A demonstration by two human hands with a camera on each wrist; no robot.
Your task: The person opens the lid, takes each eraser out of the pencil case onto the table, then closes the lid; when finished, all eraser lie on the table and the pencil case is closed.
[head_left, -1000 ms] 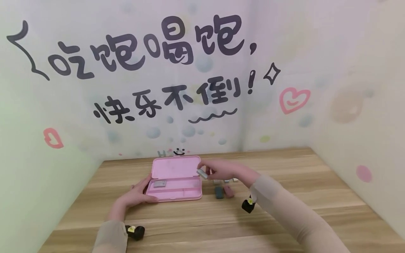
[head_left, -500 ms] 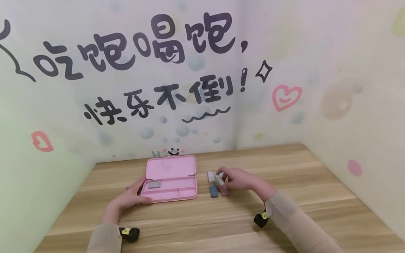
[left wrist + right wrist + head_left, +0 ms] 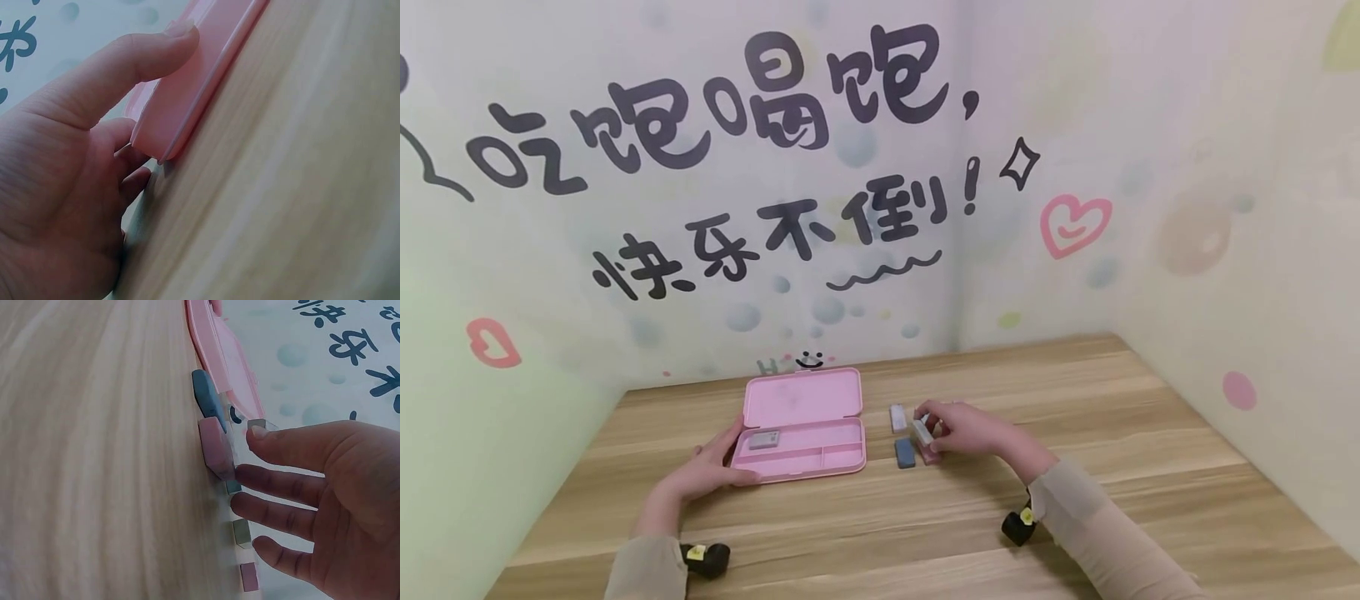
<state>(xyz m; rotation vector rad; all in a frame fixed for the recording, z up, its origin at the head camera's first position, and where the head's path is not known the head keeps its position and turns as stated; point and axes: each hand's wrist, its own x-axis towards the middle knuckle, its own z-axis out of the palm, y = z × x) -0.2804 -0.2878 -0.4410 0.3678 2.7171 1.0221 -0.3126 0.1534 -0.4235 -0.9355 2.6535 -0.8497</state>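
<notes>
A pink pencil case point(image 3: 805, 468) stands with its lid up; a grey eraser point(image 3: 765, 439) lies in its rear compartment. The left hand point(image 3: 706, 471) grips the case's left end, and in the left wrist view its thumb point(image 3: 165, 53) lies along the front edge. Between thumb and fingers the right hand point(image 3: 973, 427) pinches a pale grey eraser point(image 3: 922, 431), tilted, right of the case. A blue eraser point(image 3: 905, 453) and a pink eraser point(image 3: 931, 455) lie close below that hand. Just left of it is a whitish eraser point(image 3: 898, 418).
Farther back in the right wrist view are a greenish block point(image 3: 242, 532) and a mauve block point(image 3: 249, 577), mostly hidden by the hand in the head view. A wall with painted lettering point(image 3: 880, 212) borders the wooden table point(image 3: 850, 542) at the back.
The right hand has moved right, from the case's right edge to the loose erasers, with the pale grey eraser in its fingers. The left hand keeps its place on the case.
</notes>
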